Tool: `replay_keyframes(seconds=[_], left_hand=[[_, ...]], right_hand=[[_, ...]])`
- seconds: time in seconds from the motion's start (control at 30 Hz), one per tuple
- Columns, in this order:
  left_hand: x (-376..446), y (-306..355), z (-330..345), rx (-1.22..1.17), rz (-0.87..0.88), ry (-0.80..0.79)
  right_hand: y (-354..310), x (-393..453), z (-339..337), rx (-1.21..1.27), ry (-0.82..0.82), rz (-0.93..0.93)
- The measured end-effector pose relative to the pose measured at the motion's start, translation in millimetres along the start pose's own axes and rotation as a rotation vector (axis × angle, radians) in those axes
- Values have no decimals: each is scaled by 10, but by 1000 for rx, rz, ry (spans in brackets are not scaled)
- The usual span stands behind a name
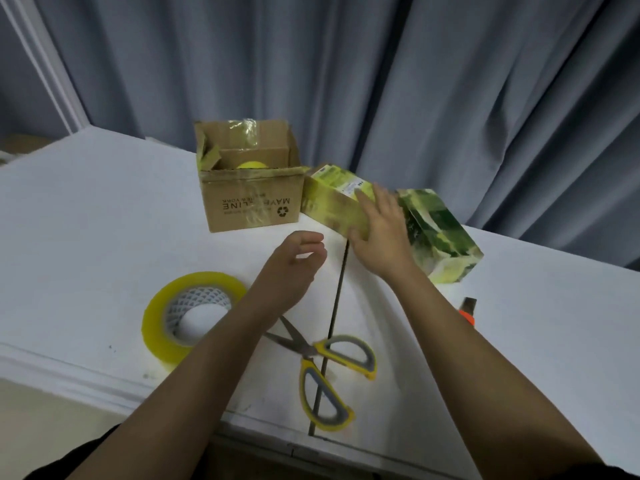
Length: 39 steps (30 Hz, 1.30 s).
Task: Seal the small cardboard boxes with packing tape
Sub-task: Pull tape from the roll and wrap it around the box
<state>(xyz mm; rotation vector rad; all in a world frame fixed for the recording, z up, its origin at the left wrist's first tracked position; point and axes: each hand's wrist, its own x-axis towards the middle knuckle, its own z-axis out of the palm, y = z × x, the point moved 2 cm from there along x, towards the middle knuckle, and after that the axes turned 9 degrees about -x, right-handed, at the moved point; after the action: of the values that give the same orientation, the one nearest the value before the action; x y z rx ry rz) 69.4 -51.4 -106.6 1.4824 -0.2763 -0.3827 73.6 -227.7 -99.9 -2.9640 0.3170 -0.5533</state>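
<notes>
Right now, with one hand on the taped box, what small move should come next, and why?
Probably the left hand, which hovers holding nothing, should drop back to the tape roll just beside it. The right hand already rests with straight fingers on the small taped box, steadying it.

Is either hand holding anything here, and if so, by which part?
Nothing is gripped. The right hand rests with straight fingers on the near side of the small taped box. The left hand hovers above the table, loosely curled and empty.
</notes>
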Motion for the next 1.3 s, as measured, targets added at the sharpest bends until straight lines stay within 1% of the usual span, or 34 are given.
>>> replay_keyframes(seconds=[0.1, 0.17, 0.23, 0.3, 0.37, 0.53, 0.63, 0.7, 0.8, 0.9, 1.0, 1.03, 1.17, 1.23, 1.3], left_hand=[[47, 119, -205, -12, 36, 77], [67, 190, -380, -21, 52, 147], [60, 232, -546, -25, 61, 210], [38, 253, -673, -10, 68, 252], [19, 277, -763, 8, 79, 281], [-68, 299, -883, 56, 164, 335], [-121, 289, -889, 112, 217, 319], [-168, 255, -840, 153, 265, 295], [-260, 176, -685, 203, 329, 211], [-320, 113, -517, 279, 340, 115], [-340, 92, -373, 333, 314, 52], [-350, 85, -338, 343, 308, 46], [-370, 74, -257, 344, 334, 42], [-346, 116, -221, 352, 372, 32], [-298, 172, -181, 362, 412, 14]], right_hand=[[-477, 297, 78, 114, 39, -150], [-725, 530, 127, 47, 47, -203], [-879, 738, 163, -66, 55, -215], [-951, 862, 164, -128, 94, -226], [-976, 873, 173, -134, 120, -245], [-854, 547, 53, -137, 114, -213], [-731, 153, -137, -200, 132, -227], [-646, -162, -254, -218, 174, -207], [-492, -568, -446, -236, 250, -157], [-266, -873, -576, -263, 263, -53], [-46, -1096, -619, -257, 188, 53], [11, -1146, -629, -241, 187, 75], [86, -1279, -650, -156, 309, 136], [34, -1295, -653, -133, 346, 127], [-64, -1268, -630, -148, 338, 45]])
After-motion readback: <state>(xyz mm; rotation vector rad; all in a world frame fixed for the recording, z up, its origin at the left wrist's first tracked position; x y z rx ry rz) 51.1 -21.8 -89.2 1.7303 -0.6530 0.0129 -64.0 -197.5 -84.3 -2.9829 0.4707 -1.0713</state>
